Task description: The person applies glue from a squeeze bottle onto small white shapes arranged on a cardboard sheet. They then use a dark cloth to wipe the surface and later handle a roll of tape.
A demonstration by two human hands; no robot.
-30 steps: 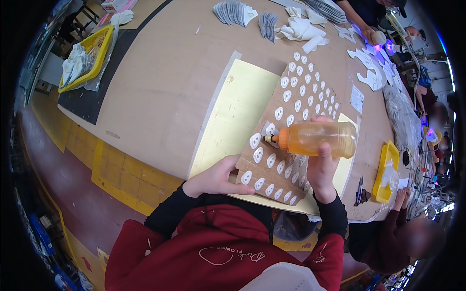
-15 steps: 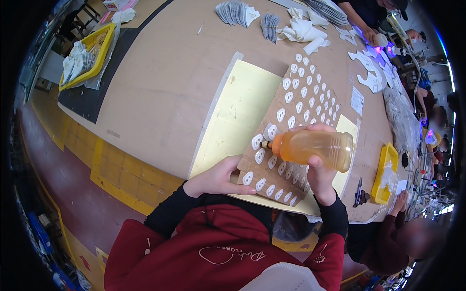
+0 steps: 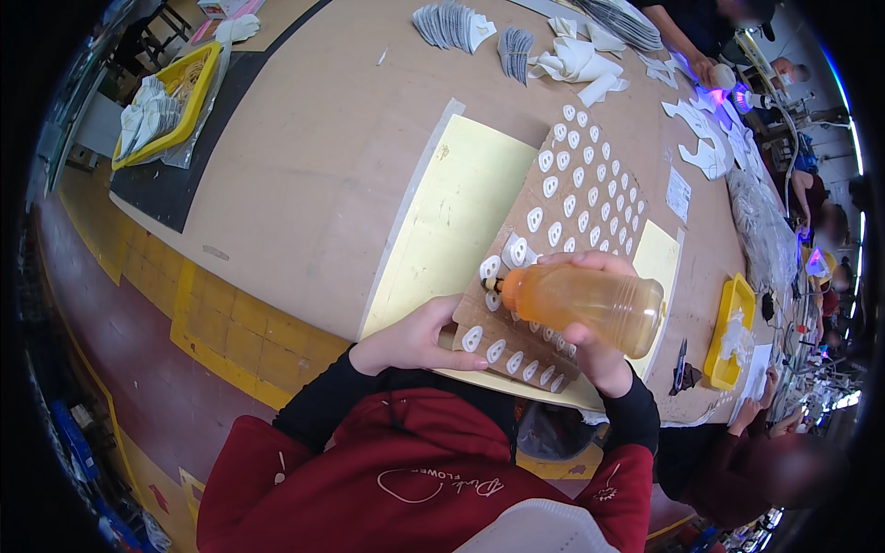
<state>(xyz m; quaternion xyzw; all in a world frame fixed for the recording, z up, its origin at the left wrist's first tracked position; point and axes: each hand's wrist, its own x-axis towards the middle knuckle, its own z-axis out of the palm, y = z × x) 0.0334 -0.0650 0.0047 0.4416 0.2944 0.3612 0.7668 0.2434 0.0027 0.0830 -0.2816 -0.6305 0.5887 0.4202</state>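
Observation:
My right hand (image 3: pixel 601 361) is wrapped round a clear plastic squeeze bottle (image 3: pixel 590 304) of amber liquid with an orange cap. Tilted almost flat, the bottle has its dark nozzle at one of the small white rounded-triangular pieces (image 3: pixel 492 300); whether it touches is hard to see. Rows of these pieces lie on a brown cardboard sheet (image 3: pixel 516 207). At the sheet's near left corner, my left hand (image 3: pixel 419 339) grips the edge with its thumb along it. The bottle and right hand hide part of the rows.
Pale yellow paper (image 3: pixel 452 194) lies under the cardboard on the brown table. Grey-white stacked pieces (image 3: pixel 452 26) and cream scraps (image 3: pixel 576 60) are at the far side. Yellow trays stand at the left (image 3: pixel 189 115) and right (image 3: pixel 733 323). Other people work along the right.
The bottle has shifted slightly left and toward me, its nozzle passing from one white piece to the one nearer me. My left hand stays in place. A person's hands at the right moved.

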